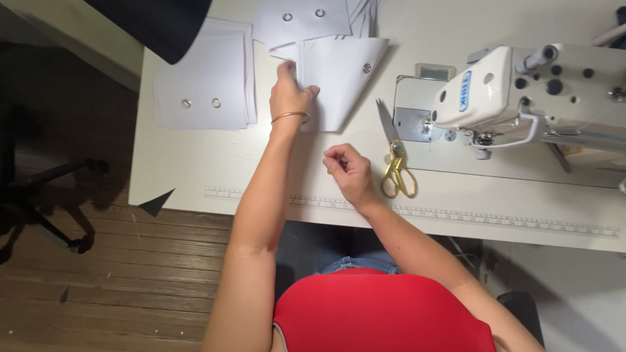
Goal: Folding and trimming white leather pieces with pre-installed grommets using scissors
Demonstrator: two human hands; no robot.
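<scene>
Hands at work over a white sewing table (pixel 195 169): we count two of our own, one stack of flat white fabric pieces with two metal eyelets (pixel 202 81) at the left, one more white eyeleted piece (pixel 303 19) at the far edge, one pair of gold-handled scissors (pixel 393 160) and one white industrial sewing machine (pixel 495 88). Our left hand (pixel 290 91), a thin gold bangle (pixel 291 116) on its wrist, presses fingers together against the left edge of a folded white fabric piece with a single metal snap (pixel 342 75), which fans out to the right of those fingertips. Our right hand (pixel 349 171) hovers nearer us, fingers curled loosely inward, pinching nothing we can make out, just left of the scissors.
</scene>
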